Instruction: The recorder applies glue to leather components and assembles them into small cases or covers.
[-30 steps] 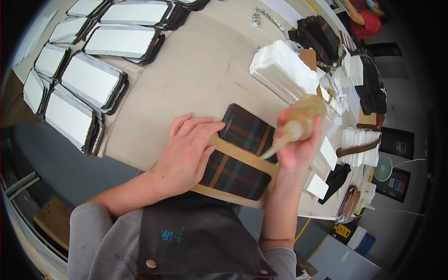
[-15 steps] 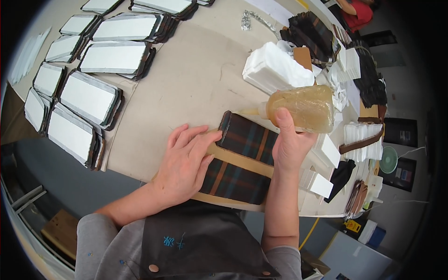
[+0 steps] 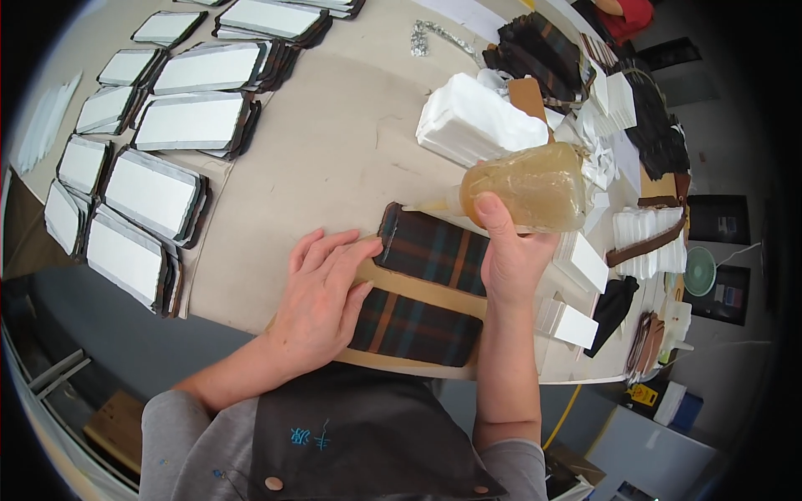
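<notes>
My right hand (image 3: 516, 255) is wrapped round a squeeze bottle (image 3: 528, 188) of cloudy amber liquid, tipped on its side. Its thin nozzle points left, with the tip at the far left corner of a dark plaid fabric panel (image 3: 434, 247); whether it touches cannot be told. A second plaid panel (image 3: 415, 327) lies nearer to me, and a tan strip (image 3: 418, 288) runs between the two. My left hand (image 3: 322, 288) rests with fingers stretched out, the fingertips on the left end of the far panel and the thumb by the tan strip.
Several stacks of white-faced, dark-edged panels (image 3: 159, 194) cover the table's left side. Beyond the bottle stands a white block-like stack (image 3: 472, 121). White card stacks (image 3: 576, 265), a black cloth (image 3: 612, 317) and dark plaid pieces (image 3: 543, 54) lie to the right. A person in red (image 3: 626, 21) is at the far right.
The whole view has shifted slightly. The bottle has moved a little, its nozzle tip staying near the far panel's left corner. My left hand keeps its place on the panel's end.
</notes>
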Demonstrator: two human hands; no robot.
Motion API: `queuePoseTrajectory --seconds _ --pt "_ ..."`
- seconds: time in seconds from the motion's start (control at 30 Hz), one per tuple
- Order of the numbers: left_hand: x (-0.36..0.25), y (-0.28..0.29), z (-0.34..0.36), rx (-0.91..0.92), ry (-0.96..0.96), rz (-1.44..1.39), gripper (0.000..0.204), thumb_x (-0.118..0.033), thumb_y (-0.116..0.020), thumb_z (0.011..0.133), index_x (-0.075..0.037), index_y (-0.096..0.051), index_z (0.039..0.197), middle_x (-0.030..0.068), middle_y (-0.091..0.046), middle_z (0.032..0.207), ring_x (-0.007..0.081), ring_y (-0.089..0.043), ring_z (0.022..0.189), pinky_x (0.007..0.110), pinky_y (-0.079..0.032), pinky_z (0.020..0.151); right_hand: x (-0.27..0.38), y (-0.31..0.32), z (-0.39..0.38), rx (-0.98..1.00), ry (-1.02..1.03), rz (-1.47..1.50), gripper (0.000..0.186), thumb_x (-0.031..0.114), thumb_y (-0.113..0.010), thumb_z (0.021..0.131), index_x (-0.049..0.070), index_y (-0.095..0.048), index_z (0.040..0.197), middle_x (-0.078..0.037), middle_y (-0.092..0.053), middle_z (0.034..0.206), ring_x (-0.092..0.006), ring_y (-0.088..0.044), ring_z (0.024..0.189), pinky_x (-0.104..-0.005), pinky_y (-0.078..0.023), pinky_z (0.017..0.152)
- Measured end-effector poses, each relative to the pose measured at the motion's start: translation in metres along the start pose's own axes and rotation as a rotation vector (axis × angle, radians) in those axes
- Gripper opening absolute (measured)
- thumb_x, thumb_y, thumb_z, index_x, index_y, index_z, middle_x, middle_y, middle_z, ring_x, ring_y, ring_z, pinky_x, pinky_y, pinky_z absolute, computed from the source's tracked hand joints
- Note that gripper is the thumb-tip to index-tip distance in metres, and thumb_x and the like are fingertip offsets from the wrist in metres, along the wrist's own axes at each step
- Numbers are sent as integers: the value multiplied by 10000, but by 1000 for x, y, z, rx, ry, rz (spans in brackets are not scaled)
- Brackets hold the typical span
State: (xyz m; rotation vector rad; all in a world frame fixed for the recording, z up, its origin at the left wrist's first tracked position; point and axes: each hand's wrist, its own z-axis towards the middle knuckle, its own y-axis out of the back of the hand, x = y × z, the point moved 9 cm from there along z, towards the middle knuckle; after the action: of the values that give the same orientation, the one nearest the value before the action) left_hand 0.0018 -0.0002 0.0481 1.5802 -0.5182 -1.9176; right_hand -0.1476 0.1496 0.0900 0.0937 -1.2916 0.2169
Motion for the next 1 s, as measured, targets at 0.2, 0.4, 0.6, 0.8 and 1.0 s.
queuePoseTrajectory --seconds 0.2,0.4,0.6,0.8,1.0 --pt "1 -1 1 2 8 2 500 12 -582 868 -34 -457 1351 91 -632 1254 334 -495 1258 522 -267 1120 1 23 0 -48 -7 -50 420 67 -846 767 13 -624 1120 -53 -660 1039 -143 -629 935 -294 -505 850" --pt "2 -1 -1 3 16 -19 532 22 -576 863 -19 -440 1376 103 -635 1274 329 -487 1269 523 -258 1124 7 45 0 -70 14 -53 436 91 -850 768 12 -616 1127 -64 -661 1036 -156 -636 937 -295 -505 853" --pt "-8 4 -1 -26 -4 37 516 3 -593 855 -29 -472 1356 101 -614 1294 313 -481 1281 504 -278 1123 14 75 -2 -98 34 -139 448 101 -856 758 5 -616 1124 -66 -664 1016 -150 -633 923 -295 -504 850" --pt "-67 -43 17 306 -368 -6 436 -9 -579 806 25 -593 1240 158 -532 1388 312 -443 1348 434 -365 1105 15 85 -5 -132 36 -87 431 72 -857 751 0 -623 1106 -61 -668 1009 -146 -634 890 -277 -508 809" --pt "-80 -90 29 376 -460 286 433 -154 -627 886 9 -579 1284 141 -516 1416 292 -462 1325 439 -372 1102 24 96 -7 -123 75 -133 406 68 -855 756 3 -631 1087 -48 -674 978 -140 -636 870 -271 -512 790"
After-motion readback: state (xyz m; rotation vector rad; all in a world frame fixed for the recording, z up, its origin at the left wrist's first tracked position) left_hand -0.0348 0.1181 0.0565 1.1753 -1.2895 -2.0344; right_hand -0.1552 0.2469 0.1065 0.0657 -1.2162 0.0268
